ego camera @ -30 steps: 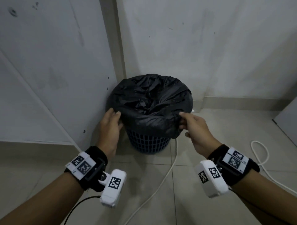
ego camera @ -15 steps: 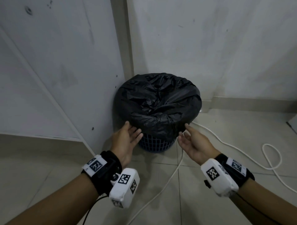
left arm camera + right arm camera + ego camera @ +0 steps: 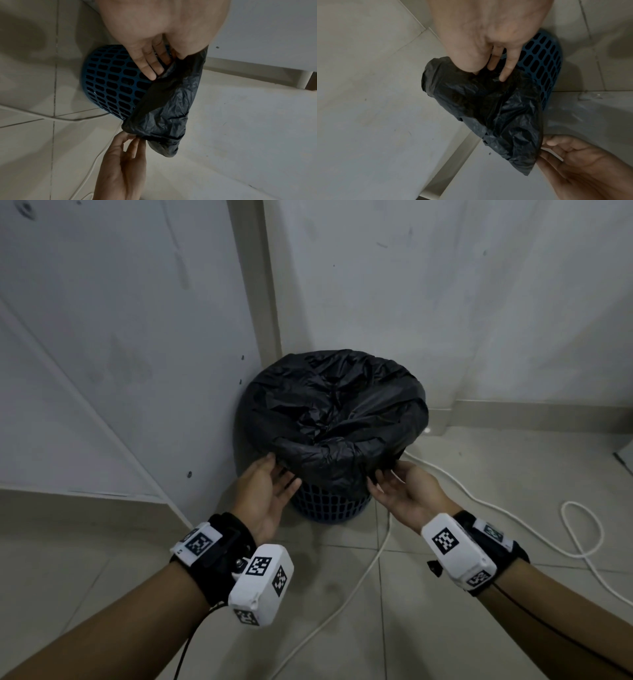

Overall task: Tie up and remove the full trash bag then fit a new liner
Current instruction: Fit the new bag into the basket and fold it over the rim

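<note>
A black trash bag (image 3: 335, 412) lines a blue lattice bin (image 3: 329, 505) that stands in the wall corner; the bag's hem is folded down over the rim. My left hand (image 3: 277, 474) is palm up at the bin's front left. Its fingers (image 3: 150, 73) lie straight under the hem (image 3: 168, 108) and the thumb rests on the outside. My right hand (image 3: 385, 474) is palm up at the front right. Its fingertips (image 3: 130, 136) pinch the hem's lower edge, with the thumb on the plastic (image 3: 488, 108). What is inside the bag is hidden.
A white cable (image 3: 359, 577) runs across the tiled floor past the bin and loops at the right (image 3: 582, 529). White walls close in behind the bin, and a white panel (image 3: 102, 405) stands to its left. Open floor lies in front.
Both hands left the sides of the rim, dropped and turned palm up. They have since risen to the hem, the left sliding under it and the right taking hold of it.
</note>
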